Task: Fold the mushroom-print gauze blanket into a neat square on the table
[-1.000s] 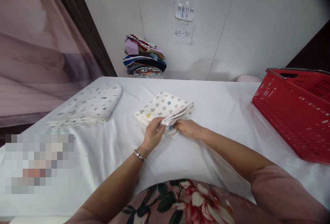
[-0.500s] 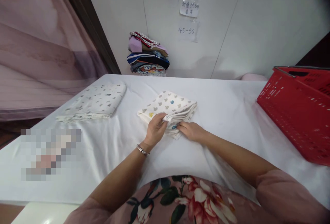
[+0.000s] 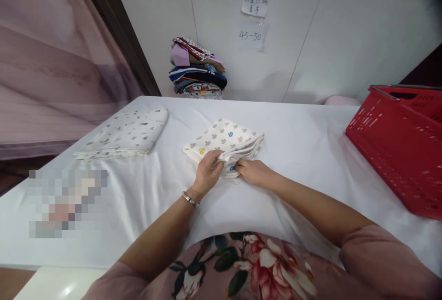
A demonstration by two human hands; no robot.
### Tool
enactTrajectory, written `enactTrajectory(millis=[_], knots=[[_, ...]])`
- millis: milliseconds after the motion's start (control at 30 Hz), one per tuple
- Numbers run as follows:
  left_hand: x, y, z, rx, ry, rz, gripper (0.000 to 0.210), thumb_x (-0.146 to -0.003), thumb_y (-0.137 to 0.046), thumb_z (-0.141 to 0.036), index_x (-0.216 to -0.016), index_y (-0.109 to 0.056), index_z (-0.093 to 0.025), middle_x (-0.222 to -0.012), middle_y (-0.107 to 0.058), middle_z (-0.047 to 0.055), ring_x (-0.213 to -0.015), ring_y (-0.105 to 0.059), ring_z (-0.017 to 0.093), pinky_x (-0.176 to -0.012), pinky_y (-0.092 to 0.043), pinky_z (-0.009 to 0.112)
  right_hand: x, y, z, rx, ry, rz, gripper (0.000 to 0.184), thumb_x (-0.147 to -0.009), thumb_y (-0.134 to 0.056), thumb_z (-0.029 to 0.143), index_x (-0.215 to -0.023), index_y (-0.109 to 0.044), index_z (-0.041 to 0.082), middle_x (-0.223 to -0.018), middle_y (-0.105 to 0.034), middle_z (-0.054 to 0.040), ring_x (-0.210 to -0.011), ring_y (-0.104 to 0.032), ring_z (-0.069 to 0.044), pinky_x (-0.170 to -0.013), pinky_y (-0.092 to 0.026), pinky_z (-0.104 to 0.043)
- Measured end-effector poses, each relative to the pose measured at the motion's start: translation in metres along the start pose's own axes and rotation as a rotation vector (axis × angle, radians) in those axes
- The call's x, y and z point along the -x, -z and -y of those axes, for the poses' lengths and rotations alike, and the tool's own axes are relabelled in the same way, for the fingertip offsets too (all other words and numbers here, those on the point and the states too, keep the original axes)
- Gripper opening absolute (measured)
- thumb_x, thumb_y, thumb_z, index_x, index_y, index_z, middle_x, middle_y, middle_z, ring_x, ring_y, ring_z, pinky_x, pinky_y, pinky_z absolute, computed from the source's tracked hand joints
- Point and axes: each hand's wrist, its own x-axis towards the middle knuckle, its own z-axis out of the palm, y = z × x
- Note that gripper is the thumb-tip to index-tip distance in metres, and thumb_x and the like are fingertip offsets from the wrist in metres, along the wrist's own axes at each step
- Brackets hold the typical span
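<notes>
The patterned cloth point(image 3: 230, 135), white with small grey, blue and yellow figures, lies folded in several layers about the middle of the white table cover point(image 3: 297, 134). The left hand point(image 3: 208, 170) is pinching an upper fold at the near side between thumb and fingers; the right hand point(image 3: 254, 173) is just beside it, touching the lower layers, but its fingertips are partly hidden and I cannot tell whether they are closed. In my judgement, the loose layers at the right end could slide out of line if the left pinch becomes weaker, or if one hand pulls more than the other. The corner which pokes out at the front could also be caught underneath and make a crease. To the left, well apart, lies another folded cloth point(image 3: 126, 133). To the right stands a red basket point(image 3: 397, 152) with holes in its walls; its bottom is hidden, so I cannot tell what is in it. Beyond the far table edge is a stack of fabrics point(image 3: 197, 71), in no container that I can see
</notes>
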Motion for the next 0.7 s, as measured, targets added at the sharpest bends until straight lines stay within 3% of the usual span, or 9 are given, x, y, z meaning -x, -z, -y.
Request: enactTrajectory(millis=[233, 400, 567, 700], knots=[[0.001, 0.002, 0.000, -0.008, -0.024, 0.025, 0.024, -0.080, -0.052, -0.015, -0.103, -0.058, -0.021, -0.097, -0.064, 0.003, -0.091, -0.059, 0.016, -0.082, -0.049, 0.031, -0.003, 0.000, 0.009, 0.148, 0.028, -0.016, 0.029, -0.092, -0.032, 0.016, -0.101, -0.060, 0.012, -0.102, -0.060, -0.0118, -0.076, -0.059, -0.020, -0.056, -0.041, -0.030], [0.001, 0.004, -0.004, -0.015, -0.079, 0.007, 0.024, -0.082, -0.052, -0.015, -0.105, -0.057, -0.021, -0.099, -0.063, 0.004, -0.092, -0.059, 0.016, -0.083, -0.049, 0.032, 0.010, 0.001, 0.006, 0.079, 0.001, -0.160, 0.033, -0.095, -0.028, 0.019, -0.100, -0.060, 0.017, -0.098, -0.061, -0.0071, -0.083, -0.057, -0.018, -0.064, -0.039, -0.027], [0.001, 0.004, -0.008, -0.041, -0.148, 0.073, 0.028, -0.082, -0.049, -0.011, -0.107, -0.056, -0.020, -0.099, -0.064, 0.004, -0.093, -0.059, 0.016, -0.083, -0.049, 0.033, 0.015, -0.007, 0.005, 0.002, -0.033, -0.084, 0.029, -0.095, -0.033, 0.025, -0.106, -0.060, 0.021, -0.107, -0.061, -0.0052, -0.081, -0.058, -0.017, -0.061, -0.039, -0.026], [0.000, 0.006, -0.011, -0.108, -0.234, 0.087, 0.032, -0.081, -0.049, -0.009, -0.110, -0.055, -0.020, -0.101, -0.064, 0.005, -0.097, -0.058, 0.018, -0.085, -0.048, 0.036, 0.015, -0.015, 0.006, -0.025, -0.061, -0.123, 0.031, -0.094, -0.034, 0.026, -0.112, -0.058, 0.021, -0.113, -0.060, -0.0060, -0.084, -0.059, -0.018, -0.060, -0.042, -0.027]])
